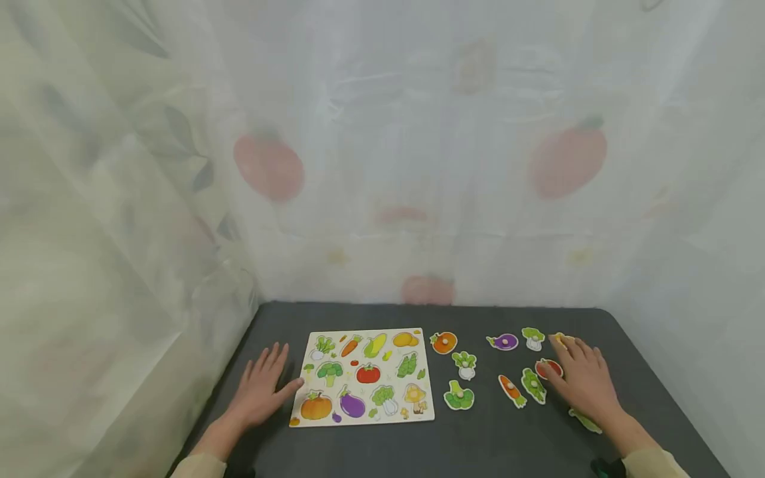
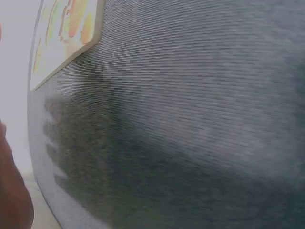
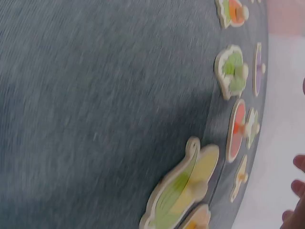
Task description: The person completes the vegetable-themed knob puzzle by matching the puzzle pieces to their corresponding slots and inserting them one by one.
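My left hand has its fingers spread beside the vegetable puzzle board, the thumb tip right at the board's left edge. In the left wrist view, a corner of the board and part of that hand show. My right hand is over the loose pieces at the right, fingers extended and holding nothing. Its thumb overlaps the tomato piece, and its fingertips partly hide a yellow piece. By its wrist lies the corn piece, whose knob shows in the right wrist view.
Between board and right hand lie more knobbed pieces: pumpkin, white radish, broccoli, carrot, peas, eggplant and cabbage. Printed curtains hang behind the dark table and along its sides.
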